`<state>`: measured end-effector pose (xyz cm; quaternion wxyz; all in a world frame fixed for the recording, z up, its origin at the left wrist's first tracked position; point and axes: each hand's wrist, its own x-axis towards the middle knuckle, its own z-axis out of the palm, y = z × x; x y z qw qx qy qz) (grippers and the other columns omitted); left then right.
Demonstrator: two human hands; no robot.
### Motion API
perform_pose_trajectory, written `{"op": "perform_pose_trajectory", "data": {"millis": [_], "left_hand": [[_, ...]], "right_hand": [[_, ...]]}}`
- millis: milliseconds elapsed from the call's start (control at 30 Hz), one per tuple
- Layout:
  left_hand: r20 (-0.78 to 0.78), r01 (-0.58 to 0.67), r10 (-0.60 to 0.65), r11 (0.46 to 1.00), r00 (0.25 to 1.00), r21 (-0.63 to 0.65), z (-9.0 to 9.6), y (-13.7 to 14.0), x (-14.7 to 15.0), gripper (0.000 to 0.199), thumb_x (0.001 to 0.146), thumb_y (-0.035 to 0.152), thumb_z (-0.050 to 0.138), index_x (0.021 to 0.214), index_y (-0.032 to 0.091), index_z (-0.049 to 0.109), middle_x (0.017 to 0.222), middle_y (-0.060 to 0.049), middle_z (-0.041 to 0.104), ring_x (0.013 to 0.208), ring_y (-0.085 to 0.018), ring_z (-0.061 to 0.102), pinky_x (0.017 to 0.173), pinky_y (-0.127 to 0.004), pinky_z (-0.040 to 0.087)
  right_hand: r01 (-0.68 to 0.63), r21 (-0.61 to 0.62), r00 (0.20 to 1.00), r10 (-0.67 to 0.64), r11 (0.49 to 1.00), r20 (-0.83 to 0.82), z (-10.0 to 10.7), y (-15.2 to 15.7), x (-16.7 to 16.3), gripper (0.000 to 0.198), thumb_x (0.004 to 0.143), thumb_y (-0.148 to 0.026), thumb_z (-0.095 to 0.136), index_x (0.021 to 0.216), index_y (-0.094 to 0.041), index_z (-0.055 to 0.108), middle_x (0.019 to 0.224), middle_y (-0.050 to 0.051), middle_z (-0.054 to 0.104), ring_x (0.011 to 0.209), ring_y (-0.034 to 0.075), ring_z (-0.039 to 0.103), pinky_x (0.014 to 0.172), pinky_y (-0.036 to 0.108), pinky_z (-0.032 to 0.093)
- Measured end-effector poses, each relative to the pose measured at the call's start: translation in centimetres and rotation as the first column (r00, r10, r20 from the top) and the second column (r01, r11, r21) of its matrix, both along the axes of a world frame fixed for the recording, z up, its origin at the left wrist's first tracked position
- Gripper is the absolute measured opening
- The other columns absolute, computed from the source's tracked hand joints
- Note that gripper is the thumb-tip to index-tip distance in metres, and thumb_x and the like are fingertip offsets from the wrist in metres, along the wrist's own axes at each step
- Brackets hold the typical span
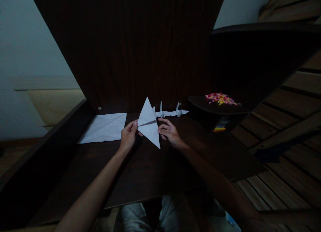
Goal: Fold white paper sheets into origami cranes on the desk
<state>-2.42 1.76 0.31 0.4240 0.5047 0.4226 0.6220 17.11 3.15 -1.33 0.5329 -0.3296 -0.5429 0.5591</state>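
A folded sheet of white paper [148,130], shaped like a triangle with a crease or gap across its middle, is held up above the dark desk. My left hand [129,135] pinches its left corner between thumb and fingers. At its right edge, my right hand [170,133] has its fingertips closed on the paper. Behind the paper stand white folded paper cranes [178,113] in a row, the left part of them hidden by the held piece. To the left of my left hand lies a stack of flat white paper [105,127].
A small rounded shelf [200,103] on the right bears a heap of tiny pink, red and yellow pieces [221,98]. Below it is a dark box-like item with a yellow band [219,128]. A raised side panel [50,148] bounds the desk [140,178] on the left.
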Motion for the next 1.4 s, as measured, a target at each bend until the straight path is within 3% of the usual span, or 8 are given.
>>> {"op": "perform_pose_trajectory", "data": {"millis": [300, 400, 533, 667, 800, 933, 1200, 1400], "left_hand": [[-0.062, -0.047, 0.047, 0.999, 0.997, 0.001, -0.06, -0.15, 0.17, 0.044, 0.061, 0.033, 0.079, 0.1, 0.016, 0.068, 0.094, -0.007, 0.07, 0.073, -0.017, 0.062, 0.065, -0.029, 0.051], [-0.106, -0.106, 0.108, 0.994, 0.989, 0.021, 0.1, -0.22, 0.02, 0.034, 0.063, 0.033, 0.076, 0.091, 0.015, 0.071, 0.086, -0.005, 0.07, 0.067, -0.015, 0.06, 0.063, -0.028, 0.049], [-0.149, -0.137, 0.137, 0.99, 0.979, 0.009, 0.14, -0.19, -0.27, 0.026, 0.074, 0.04, 0.068, 0.073, 0.014, 0.07, 0.06, 0.0, 0.062, 0.057, -0.013, 0.054, 0.056, -0.023, 0.043], [-0.004, -0.183, 0.183, 0.981, 0.983, -0.066, -0.39, 0.21, -0.38, 0.032, 0.071, 0.044, 0.07, 0.062, 0.014, 0.064, 0.054, 0.002, 0.057, 0.052, -0.01, 0.05, 0.051, -0.021, 0.039], [0.184, -0.095, 0.121, 0.985, 0.975, -0.147, -0.62, 0.42, -0.22, 0.035, 0.064, 0.046, 0.075, 0.068, 0.013, 0.065, 0.061, 0.0, 0.063, 0.055, -0.011, 0.054, 0.055, -0.022, 0.043], [0.272, -0.018, 0.069, 0.983, 0.96, -0.184, -0.42, 0.36, -0.08, 0.039, 0.059, 0.044, 0.079, 0.076, 0.01, 0.068, 0.07, -0.004, 0.068, 0.063, -0.014, 0.06, 0.062, -0.025, 0.047], [0.322, 0.132, -0.053, 0.965, 0.945, -0.228, -0.43, 0.16, 0.13, 0.039, 0.061, 0.042, 0.08, 0.081, 0.011, 0.069, 0.077, -0.007, 0.072, 0.069, -0.016, 0.064, 0.071, -0.027, 0.049], [0.332, 0.172, -0.084, 0.954, 0.94, -0.244, -0.49, 0.1, 0.26, 0.033, 0.063, 0.039, 0.079, 0.079, 0.012, 0.069, 0.079, -0.006, 0.073, 0.069, -0.015, 0.065, 0.073, -0.027, 0.049]], "right_hand": [[-0.029, -0.016, 0.999, 0.029, 0.999, 0.02, -0.12, 0.04, 0.05, 0.052, 0.066, -0.024, 0.072, 0.114, -0.023, 0.052, 0.07, -0.007, 0.057, 0.04, 0.004, 0.044, 0.033, 0.016, 0.027], [-0.041, -0.009, 0.999, 0.041, 0.999, 0.029, -0.21, 0.07, 0.07, 0.053, 0.066, -0.023, 0.072, 0.115, -0.023, 0.052, 0.07, -0.007, 0.057, 0.04, 0.003, 0.044, 0.034, 0.016, 0.027], [-0.061, -0.014, 0.997, 0.062, 0.998, 0.04, -0.27, 0.04, 0.02, 0.056, 0.066, -0.025, 0.074, 0.116, -0.024, 0.05, 0.071, -0.007, 0.059, 0.041, 0.004, 0.045, 0.034, 0.015, 0.028], [-0.082, -0.053, 0.995, 0.084, 0.995, 0.049, -0.26, 0.01, -0.08, 0.063, 0.063, -0.024, 0.077, 0.119, -0.024, 0.047, 0.071, -0.007, 0.061, 0.04, 0.004, 0.045, 0.033, 0.015, 0.027], [-0.126, -0.077, 0.991, 0.129, 0.989, 0.033, -0.26, -0.02, -0.17, 0.06, 0.063, -0.025, 0.077, 0.116, -0.023, 0.05, 0.072, -0.006, 0.061, 0.04, 0.004, 0.046, 0.034, 0.016, 0.029], [-0.144, -0.069, 0.989, 0.146, 0.987, 0.012, -0.27, -0.11, -0.32, 0.038, 0.066, -0.029, 0.076, 0.099, -0.02, 0.06, 0.072, -0.004, 0.06, 0.041, 0.005, 0.049, 0.033, 0.017, 0.03], [-0.139, -0.049, 0.99, 0.14, 0.989, 0.001, -0.22, -0.22, -0.41, 0.028, 0.069, -0.04, 0.074, 0.08, -0.016, 0.062, 0.047, -0.006, 0.051, 0.038, 0.006, 0.044, 0.035, 0.018, 0.029], [-0.132, -0.059, 0.991, 0.13, 0.99, -0.039, -0.5, -0.07, -0.18, 0.031, 0.066, -0.042, 0.075, 0.079, -0.017, 0.061, 0.049, -0.006, 0.051, 0.039, 0.007, 0.044, 0.035, 0.018, 0.027]]}}
